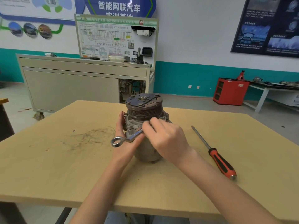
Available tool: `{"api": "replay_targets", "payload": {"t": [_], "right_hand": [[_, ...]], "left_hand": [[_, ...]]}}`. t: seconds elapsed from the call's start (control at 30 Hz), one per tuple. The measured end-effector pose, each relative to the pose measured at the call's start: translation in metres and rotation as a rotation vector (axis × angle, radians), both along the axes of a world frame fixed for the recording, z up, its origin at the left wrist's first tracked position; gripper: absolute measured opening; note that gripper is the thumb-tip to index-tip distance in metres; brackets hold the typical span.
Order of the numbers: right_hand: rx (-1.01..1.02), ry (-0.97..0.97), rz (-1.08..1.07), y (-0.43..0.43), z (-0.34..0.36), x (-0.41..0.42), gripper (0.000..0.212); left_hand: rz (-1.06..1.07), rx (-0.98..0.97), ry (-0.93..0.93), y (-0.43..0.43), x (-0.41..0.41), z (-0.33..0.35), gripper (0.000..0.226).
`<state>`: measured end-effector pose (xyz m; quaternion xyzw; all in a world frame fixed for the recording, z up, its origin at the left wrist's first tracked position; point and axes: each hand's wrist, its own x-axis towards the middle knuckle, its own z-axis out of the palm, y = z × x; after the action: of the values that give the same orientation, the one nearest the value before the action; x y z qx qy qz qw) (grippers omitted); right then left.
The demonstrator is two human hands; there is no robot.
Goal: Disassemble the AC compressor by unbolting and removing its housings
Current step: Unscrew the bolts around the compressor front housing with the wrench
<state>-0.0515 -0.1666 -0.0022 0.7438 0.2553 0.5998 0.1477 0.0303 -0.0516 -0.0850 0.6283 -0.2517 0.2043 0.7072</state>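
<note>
Compressor (144, 109) stands upright near the middle of the wooden table (64, 167), pulley face up, its grey housings below and the flange bolts (166, 115) apparently not yet out. A wrench (131, 136) lies slantwise across the front housing, its ring end free at the lower left and its far end hidden behind fingers, so I cannot tell whether it is seated on a bolt head. The right hand (166, 138) curls over the wrench shaft and grips it. The left hand (121, 128) lies flat against the compressor's left side, fingers straight, steadying it.

The step in hand looks like loosening the housing bolts, an early stage. The next move likely calls for a firm seat on the bolt, a swing of the shaft and a firm brace from the left. A red-handled screwdriver (215, 154) lies on the table, well apart to the right.
</note>
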Motion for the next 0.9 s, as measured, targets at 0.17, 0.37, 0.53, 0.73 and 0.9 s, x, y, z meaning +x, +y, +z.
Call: {"api": "replay_targets", "payload": {"t": [0.17, 0.37, 0.53, 0.73, 0.9], "right_hand": [[0.073, 0.064, 0.179, -0.019, -0.003, 0.0, 0.015], [1.138, 0.904, 0.896, -0.073, 0.002, 0.0, 0.015], [1.315, 1.355, 1.026, -0.093, 0.029, 0.044, 0.015], [1.418, 1.585, 1.036, -0.092, 0.039, 0.074, 0.013], [1.441, 1.245, 1.098, -0.084, 0.046, 0.056, 0.018]], "left_hand": [[0.043, 0.04, -0.017, 0.007, 0.005, 0.001, 0.099], [-0.051, 0.106, 0.041, 0.023, 0.023, 0.004, 0.104], [-0.117, 0.106, 0.066, 0.026, 0.032, 0.002, 0.091], [-0.078, 0.077, 0.065, 0.021, 0.026, 0.001, 0.093], [-0.057, 0.079, 0.063, 0.019, 0.024, -0.002, 0.101]]}}
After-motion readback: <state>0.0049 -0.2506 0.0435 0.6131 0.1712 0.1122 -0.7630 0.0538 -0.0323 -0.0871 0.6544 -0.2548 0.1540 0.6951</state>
